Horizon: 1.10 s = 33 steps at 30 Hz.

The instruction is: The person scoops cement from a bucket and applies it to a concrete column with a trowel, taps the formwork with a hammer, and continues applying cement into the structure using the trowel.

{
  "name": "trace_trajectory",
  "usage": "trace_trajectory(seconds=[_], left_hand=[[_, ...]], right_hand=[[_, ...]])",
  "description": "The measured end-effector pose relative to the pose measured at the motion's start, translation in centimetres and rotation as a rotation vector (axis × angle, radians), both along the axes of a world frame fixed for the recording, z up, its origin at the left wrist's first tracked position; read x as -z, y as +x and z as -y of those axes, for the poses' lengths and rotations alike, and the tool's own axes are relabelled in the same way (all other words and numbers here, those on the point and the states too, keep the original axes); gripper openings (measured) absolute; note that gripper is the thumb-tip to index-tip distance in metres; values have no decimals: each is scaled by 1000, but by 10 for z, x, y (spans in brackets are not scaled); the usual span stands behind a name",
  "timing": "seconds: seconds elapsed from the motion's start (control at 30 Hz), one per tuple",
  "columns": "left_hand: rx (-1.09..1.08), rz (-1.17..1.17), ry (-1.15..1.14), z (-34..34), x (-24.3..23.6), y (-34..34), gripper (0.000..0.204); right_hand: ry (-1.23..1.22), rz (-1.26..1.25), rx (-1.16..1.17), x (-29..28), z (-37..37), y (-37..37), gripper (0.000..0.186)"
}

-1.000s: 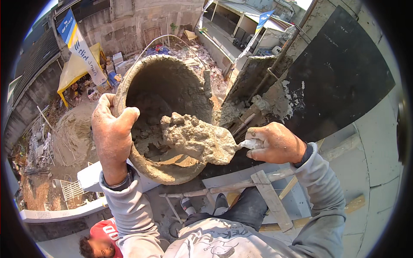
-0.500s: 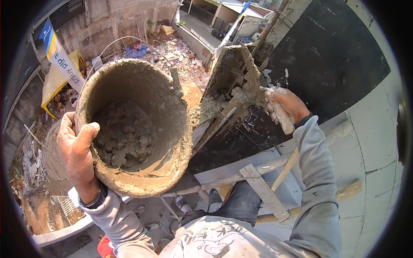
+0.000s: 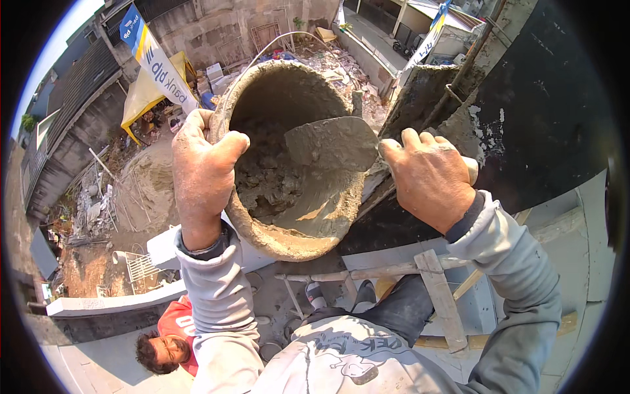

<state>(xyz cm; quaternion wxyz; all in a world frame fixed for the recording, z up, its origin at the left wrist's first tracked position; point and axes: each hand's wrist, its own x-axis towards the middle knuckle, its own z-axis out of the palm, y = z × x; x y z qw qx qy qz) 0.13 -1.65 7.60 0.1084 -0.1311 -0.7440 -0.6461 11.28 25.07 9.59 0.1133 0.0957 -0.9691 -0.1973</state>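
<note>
A mortar-caked bucket is tilted toward me, with wet grey mortar inside it. My left hand is closed on the bucket's left rim, thumb over the edge. In my right hand is a trowel, my fingers wrapped round its pale handle. The trowel's blade, coated with mortar, reaches over the right rim into the bucket's mouth. Beyond the right hand stands a mortar-stained upright piece, partly hidden by the bucket and hand.
A black panel spreads to the right. Wooden poles and a short board cross below my right arm. At lower left, beneath me, is a person in a red shirt. A banner and rubble-strewn yard lie far below.
The trowel has moved left from the upright piece into the bucket's mouth. My view has shifted left, and the person in red shows more fully.
</note>
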Motion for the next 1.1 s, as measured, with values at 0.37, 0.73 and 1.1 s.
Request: trace_trajectory(seconds=[0.37,0.73,1.1], left_hand=[[2,-32,27,-20,-2,18,21],[-44,-41,46,-4,4,20,22],[-37,-24,62,4,9,15,25]], right_hand=[[-133,404,-137,60,28,-44,9],[-732,522,-93,51,26,1,27],[-627,592,3,-9,-5,22,32]])
